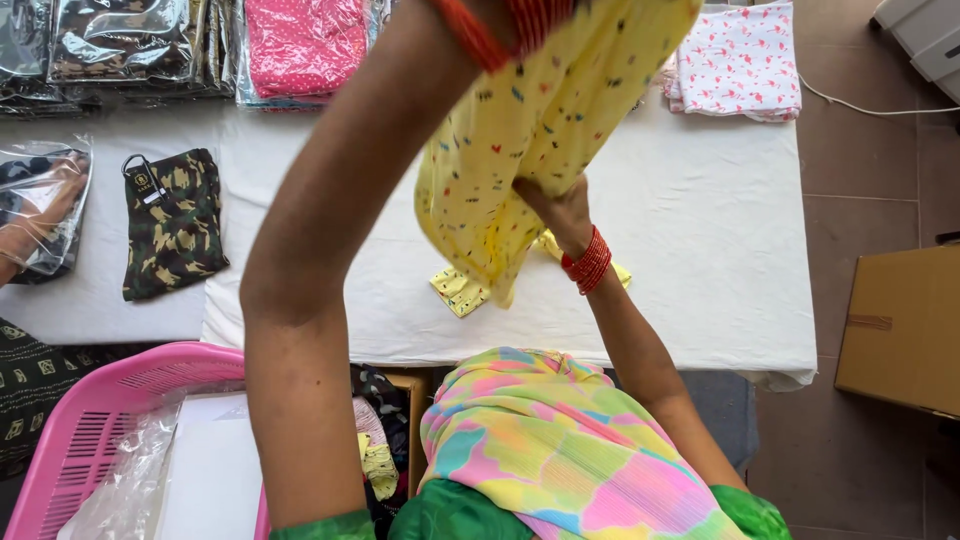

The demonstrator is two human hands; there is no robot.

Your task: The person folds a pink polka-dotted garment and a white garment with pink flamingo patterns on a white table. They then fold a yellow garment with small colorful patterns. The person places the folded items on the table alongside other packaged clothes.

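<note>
Cloth up in the air: yellow garment, dotted with small coloured marks, held high above white-covered table, lower end dangling just over a second yellow piece lying flat on the sheet. Right hand, red bangles at the wrist, closed tight on a bunch of the fabric partway down, fingertips buried in the folds. Left arm raised steeply across the view, red bangles right at the top edge. Left hand cut off by the frame and the cloth, so cannot tell how open or what in its grip, though seemingly up at the garment's top end.

Looks like a shake-out or straightening, mid-lift, not yet laid down; a judgement only. Calls next for a lowering onto the bare sheet, square over or clear of the yellow piece below, with the right-hand pinch kept till flat.

Off to the left: camouflage garment flat on the table, someone else's forearm behind a clear plastic bag beside it. Along the far edge: bagged pink garments and folded white flamingo-print cloth. Down near the body, pink basket; on the floor to the right, cardboard box.
</note>
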